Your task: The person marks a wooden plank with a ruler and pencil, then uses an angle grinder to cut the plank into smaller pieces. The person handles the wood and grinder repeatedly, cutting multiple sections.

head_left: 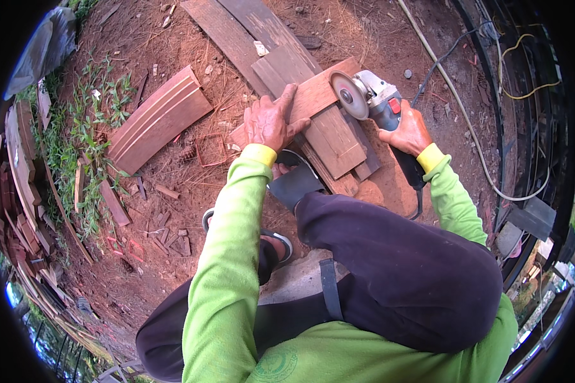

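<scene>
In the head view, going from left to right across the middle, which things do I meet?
Plants → grooved board → left hand → grinder disc → right hand → pale hose

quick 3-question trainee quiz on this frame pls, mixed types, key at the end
1. True or false: the left hand presses flat on the wooden board.
2. What does the right hand hold? A) hammer B) angle grinder C) handsaw
3. Fill in: the grinder's disc sits at the board's ____ end.

Key: 1 true; 2 B; 3 right
</scene>
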A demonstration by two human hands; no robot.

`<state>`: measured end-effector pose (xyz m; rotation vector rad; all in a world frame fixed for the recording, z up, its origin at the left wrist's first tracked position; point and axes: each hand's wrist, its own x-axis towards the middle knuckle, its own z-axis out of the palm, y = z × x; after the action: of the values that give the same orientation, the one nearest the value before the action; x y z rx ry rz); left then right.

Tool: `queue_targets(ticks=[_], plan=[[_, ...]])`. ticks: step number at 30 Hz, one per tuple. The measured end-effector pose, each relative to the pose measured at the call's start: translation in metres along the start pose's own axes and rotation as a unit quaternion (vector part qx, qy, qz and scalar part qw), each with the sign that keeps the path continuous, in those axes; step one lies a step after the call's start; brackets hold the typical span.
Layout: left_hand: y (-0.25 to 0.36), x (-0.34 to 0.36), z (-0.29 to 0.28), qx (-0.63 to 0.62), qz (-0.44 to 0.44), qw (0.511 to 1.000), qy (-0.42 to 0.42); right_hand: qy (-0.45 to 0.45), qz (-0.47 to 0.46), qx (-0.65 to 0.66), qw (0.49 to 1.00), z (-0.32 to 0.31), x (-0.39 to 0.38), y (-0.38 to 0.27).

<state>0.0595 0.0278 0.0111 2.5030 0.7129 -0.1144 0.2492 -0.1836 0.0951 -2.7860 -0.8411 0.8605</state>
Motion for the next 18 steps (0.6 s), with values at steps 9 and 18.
queue_targets(ticks=[9, 18], plan=[[0.0005, 0.0, -0.0017, -0.007, 0.002, 1.0, -0.003, 0.0, 0.003, -0.003, 1.0, 0.0008, 0.0008, 0.0009], [0.0013, 0.0002, -0.0025, -0.004, 0.0, 1.0, -0.006, 0.014, -0.011, -0.004, 1.0, 0.0011, 0.0032, 0.0008]])
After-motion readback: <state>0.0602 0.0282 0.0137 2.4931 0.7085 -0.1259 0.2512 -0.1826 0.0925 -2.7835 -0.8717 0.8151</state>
